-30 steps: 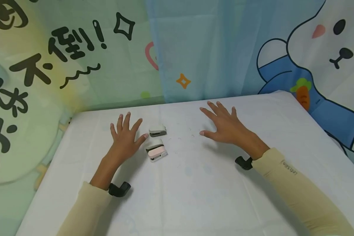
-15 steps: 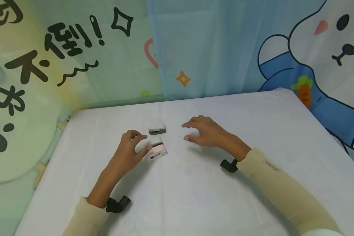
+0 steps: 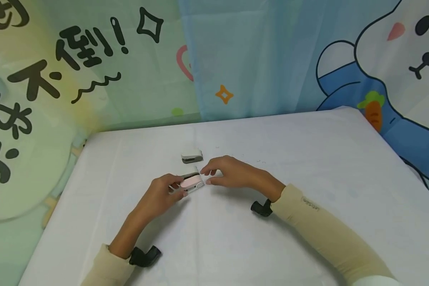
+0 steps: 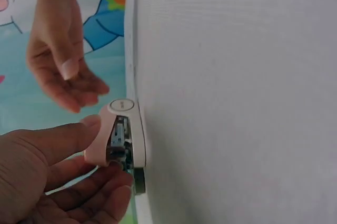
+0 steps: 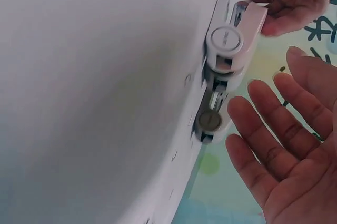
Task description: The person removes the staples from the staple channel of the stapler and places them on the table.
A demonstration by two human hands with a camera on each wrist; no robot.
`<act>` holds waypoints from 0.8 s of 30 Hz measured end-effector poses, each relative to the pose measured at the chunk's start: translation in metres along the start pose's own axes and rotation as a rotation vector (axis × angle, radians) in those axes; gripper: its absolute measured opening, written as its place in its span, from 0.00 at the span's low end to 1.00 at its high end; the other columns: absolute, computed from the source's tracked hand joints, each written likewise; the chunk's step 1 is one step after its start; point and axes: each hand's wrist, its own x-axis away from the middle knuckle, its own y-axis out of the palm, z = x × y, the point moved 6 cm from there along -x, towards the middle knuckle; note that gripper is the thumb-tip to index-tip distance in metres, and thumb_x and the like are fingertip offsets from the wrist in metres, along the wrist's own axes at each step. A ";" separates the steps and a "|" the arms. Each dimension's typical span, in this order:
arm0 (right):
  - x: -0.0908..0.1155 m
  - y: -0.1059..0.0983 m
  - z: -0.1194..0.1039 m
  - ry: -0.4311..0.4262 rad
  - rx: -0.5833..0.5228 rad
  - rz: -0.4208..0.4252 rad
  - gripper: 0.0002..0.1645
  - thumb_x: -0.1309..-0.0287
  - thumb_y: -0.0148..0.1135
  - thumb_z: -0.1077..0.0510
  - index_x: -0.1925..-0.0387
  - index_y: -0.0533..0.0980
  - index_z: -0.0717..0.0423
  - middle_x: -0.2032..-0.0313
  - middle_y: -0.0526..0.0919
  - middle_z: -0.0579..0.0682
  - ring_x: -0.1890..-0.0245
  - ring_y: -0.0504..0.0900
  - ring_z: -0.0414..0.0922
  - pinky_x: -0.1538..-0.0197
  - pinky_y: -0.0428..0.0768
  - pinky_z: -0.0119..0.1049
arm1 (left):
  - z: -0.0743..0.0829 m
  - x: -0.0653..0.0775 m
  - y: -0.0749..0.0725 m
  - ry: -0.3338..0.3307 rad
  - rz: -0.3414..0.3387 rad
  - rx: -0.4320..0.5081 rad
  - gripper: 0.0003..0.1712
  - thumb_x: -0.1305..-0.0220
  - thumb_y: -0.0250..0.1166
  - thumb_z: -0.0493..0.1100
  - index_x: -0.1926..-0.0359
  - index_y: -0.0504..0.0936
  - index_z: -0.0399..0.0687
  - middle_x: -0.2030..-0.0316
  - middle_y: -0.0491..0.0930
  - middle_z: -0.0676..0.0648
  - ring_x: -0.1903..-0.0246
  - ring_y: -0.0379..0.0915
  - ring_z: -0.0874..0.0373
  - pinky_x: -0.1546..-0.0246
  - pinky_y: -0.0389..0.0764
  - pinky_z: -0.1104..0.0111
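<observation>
Your left hand (image 3: 162, 195) pinches pink stapler (image 3: 192, 182) at one end; right hand (image 3: 232, 173), loosely spread, just beside. Off-centre grip could make stapler twist, slip.

There are three staplers (image 3: 192, 183) (image 3: 191, 175) (image 3: 192, 156), two hands (image 3: 161, 194) (image 3: 232, 172) and one table (image 3: 221, 238).

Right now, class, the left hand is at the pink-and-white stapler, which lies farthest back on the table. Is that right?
Not quite: the pink-and-white stapler isn't farthest back. The head view shows a grey-and-white stapler farther from the person. The left hand is indeed at the pink-and-white one.
</observation>
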 end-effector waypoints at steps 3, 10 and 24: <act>-0.004 0.003 -0.004 -0.024 -0.016 -0.016 0.18 0.38 0.64 0.61 0.46 0.80 0.59 0.52 0.82 0.50 0.54 0.79 0.44 0.49 0.77 0.44 | -0.001 -0.005 0.008 -0.027 -0.048 -0.001 0.22 0.46 0.73 0.34 0.50 0.81 0.34 0.62 0.80 0.46 0.61 0.76 0.55 0.59 0.79 0.63; -0.006 0.008 -0.007 -0.039 -0.017 -0.033 0.16 0.39 0.64 0.64 0.49 0.81 0.59 0.54 0.82 0.49 0.56 0.80 0.44 0.52 0.78 0.44 | 0.008 -0.014 0.017 0.011 -0.043 -0.141 0.09 0.46 0.69 0.28 0.69 0.78 0.41 0.74 0.73 0.49 0.72 0.68 0.57 0.73 0.71 0.68; 0.014 -0.007 -0.015 -0.134 0.035 0.101 0.14 0.40 0.66 0.64 0.51 0.82 0.56 0.55 0.82 0.47 0.52 0.78 0.43 0.48 0.75 0.37 | 0.042 -0.023 0.029 0.175 -0.043 -0.034 0.10 0.43 0.69 0.28 0.59 0.84 0.36 0.63 0.81 0.47 0.67 0.79 0.61 0.67 0.80 0.74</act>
